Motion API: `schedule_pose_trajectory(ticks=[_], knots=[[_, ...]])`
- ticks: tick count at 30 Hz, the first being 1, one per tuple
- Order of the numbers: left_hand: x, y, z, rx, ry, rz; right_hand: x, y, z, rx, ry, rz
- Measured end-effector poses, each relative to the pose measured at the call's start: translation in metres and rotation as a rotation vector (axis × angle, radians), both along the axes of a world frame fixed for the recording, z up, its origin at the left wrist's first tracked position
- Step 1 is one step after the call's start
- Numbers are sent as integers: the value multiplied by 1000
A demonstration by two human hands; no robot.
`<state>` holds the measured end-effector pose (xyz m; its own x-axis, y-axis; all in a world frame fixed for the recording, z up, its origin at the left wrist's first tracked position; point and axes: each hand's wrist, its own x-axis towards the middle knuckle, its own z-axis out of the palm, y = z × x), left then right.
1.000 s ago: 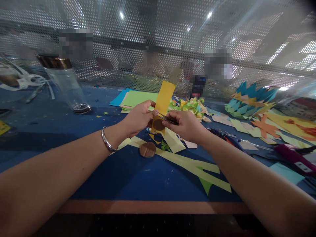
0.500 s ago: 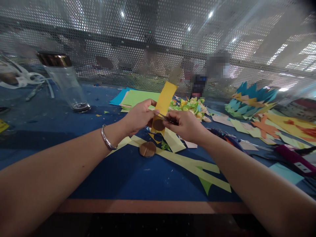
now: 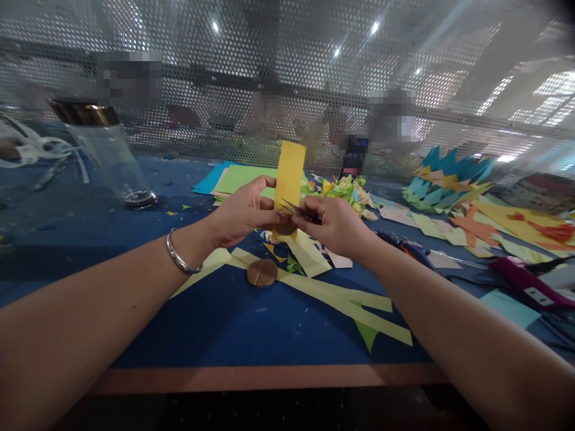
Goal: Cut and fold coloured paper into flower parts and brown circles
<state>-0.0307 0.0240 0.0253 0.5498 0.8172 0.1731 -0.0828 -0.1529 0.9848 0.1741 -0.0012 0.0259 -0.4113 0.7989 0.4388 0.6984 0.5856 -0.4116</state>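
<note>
A strip of yellow paper [image 3: 291, 170] stands upright in the grip of my left hand [image 3: 245, 211], which wears a silver bangle at the wrist. Against the strip's lower end lies a brown disc [image 3: 286, 227], partly covered by my fingers. My right hand [image 3: 335, 222] is closed round a pair of scissors [image 3: 294, 209]; the pointed blades lie over the near face of the yellow strip, slightly apart. Below my hands, another brown cardboard disc [image 3: 262, 273] rests on pale green paper strips [image 3: 323, 290].
A glass bottle [image 3: 108, 155] stands at the left. Stacked coloured sheets [image 3: 245, 179] and a heap of paper scraps [image 3: 344, 190] lie behind my hands. To the right are a zigzag paper crown [image 3: 444, 179], an orange cutout [image 3: 478, 224] and a purple power strip [image 3: 527, 281] with cables.
The yellow strip has turned from a rightward lean to nearly upright. The scissor blades now show farther across its face. The whole view has shifted slightly.
</note>
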Motion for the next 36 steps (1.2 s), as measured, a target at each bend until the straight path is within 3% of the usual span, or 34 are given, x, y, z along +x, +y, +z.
schedule_pose_trajectory(ticks=[19, 26, 32, 36], knots=[[0, 4, -4, 50, 33, 1, 0, 1, -2, -9, -13, -12], [4, -1, 3, 161, 2, 82, 1, 4, -3, -19, 124, -152], [6, -7, 5, 260, -22, 127, 1, 8, -7, -111, 279, -43], [9, -9, 2, 205, -55, 162, -1, 8, -10, -68, 300, -27]])
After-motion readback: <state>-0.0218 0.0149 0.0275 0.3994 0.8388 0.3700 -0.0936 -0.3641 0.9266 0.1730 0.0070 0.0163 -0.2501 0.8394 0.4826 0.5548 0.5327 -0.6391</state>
